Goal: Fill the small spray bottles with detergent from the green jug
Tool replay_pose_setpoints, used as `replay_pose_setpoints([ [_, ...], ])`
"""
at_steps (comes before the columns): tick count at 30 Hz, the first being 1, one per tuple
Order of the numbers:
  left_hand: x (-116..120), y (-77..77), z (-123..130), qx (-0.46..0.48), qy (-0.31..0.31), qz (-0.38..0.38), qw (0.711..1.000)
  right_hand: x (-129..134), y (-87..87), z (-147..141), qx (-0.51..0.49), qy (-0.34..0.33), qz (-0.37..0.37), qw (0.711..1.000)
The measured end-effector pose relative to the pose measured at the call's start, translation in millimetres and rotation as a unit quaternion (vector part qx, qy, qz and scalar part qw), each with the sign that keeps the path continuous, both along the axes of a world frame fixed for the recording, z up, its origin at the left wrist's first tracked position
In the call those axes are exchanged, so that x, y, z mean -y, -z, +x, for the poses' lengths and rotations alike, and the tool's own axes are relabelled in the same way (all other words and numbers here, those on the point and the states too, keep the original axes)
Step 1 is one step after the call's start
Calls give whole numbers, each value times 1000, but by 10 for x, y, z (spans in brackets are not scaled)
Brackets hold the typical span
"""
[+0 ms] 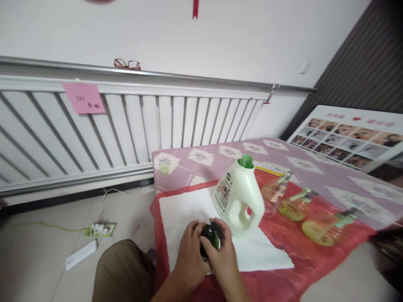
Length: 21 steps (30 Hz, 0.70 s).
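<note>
**Dark Cap Held Between Both Hands, Open Jug Directly Beyond**

Nearest the camera, a knee in brown trousers (124, 268) sits below and to the left of the hands, off the table edge.

Both hands meet over the near edge of the white cloth (189, 209). Left hand (189, 256) wraps the left side of a small dark cap (210, 240) with a green inner part; fingers are curled around it, thumb on top. Right hand (224, 256) closes on the cap from the right, fingertips pinching its upper rim. The two hands touch each other around the cap, so neither is spread. The cap is largely covered; its long axis cannot be told.

Just beyond the right hand's fingertips, and slightly to the right, stands the white jug (239, 199). It is upright, leaning a little in the picture, with its handle opening facing the hands and its green spout (246, 161) uncovered at the top. The spout lies up and away from the cap, nearer the right hand than the left.

Further right of the hands, well apart, three clear spray bottles (296, 203) with yellow-green liquid lie on their sides on the red cover (283, 247).

Farthest out, left and beyond the hands, a radiator (126, 126) lines the wall, with red glasses (127, 64) resting on the pipe above it.
</note>
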<state>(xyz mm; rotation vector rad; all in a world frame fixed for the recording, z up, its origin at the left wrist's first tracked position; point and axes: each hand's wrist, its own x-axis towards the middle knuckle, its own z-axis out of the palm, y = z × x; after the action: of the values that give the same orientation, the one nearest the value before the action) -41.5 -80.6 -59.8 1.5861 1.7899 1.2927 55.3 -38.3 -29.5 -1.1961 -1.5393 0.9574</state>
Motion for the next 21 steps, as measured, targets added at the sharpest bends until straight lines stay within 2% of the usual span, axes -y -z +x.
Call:
replay_pose_setpoints([
  [3, -4, 6, -4, -11, -3, -3, 1000, -52, 68, -20, 4, 28, -4, 1000],
  [9, 1, -17, -12, -17, -9, -20, 1000, -31, 26, 18, 39, -42, 16, 998],
  [13, 8, -35, -14, -13, -5, -19, 1000, -7, -20, -12, 22, 4, -30, 999],
  [15, 3, -28, -17, -8, -5, -21, 1000, -22, -36, -20, 39, 0, -21, 999],
  [18, -5, 2, -19, 0, -2, -19, 1000, -64, -91, 9, 46, -7, 22, 999],
  [21, -2, 27, -20, 10, 0, -24, 1000, -128, -244, 78, 7, 4, 37, 999],
])
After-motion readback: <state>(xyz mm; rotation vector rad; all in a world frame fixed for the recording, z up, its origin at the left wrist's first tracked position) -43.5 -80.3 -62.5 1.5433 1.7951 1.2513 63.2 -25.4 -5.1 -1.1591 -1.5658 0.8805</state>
